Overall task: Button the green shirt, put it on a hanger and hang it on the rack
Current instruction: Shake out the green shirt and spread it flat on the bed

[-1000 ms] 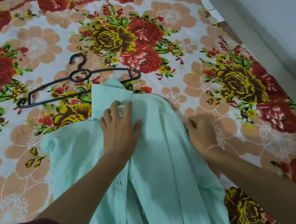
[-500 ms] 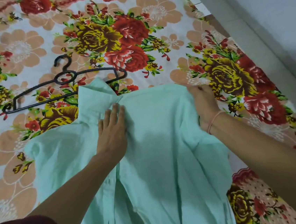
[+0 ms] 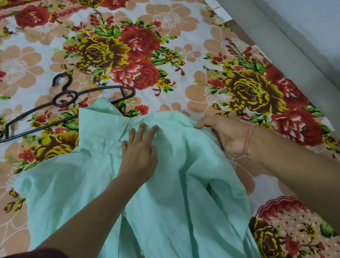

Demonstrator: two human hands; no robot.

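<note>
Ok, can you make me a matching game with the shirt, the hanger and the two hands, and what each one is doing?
Things:
1. green shirt
2. hanger
3. left hand
4. right hand

Places and states:
A. black, lies at the shirt's top end
B. lies flat on top of the shirt
C. grips the shirt's shoulder edge
D. spread over the flowery sheet

Pairs: 1-D, 2-A, 3-B, 4-C

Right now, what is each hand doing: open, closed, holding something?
Left hand: open, pressing flat on the green shirt near the collar.
Right hand: pinching the shirt's shoulder edge.
</note>
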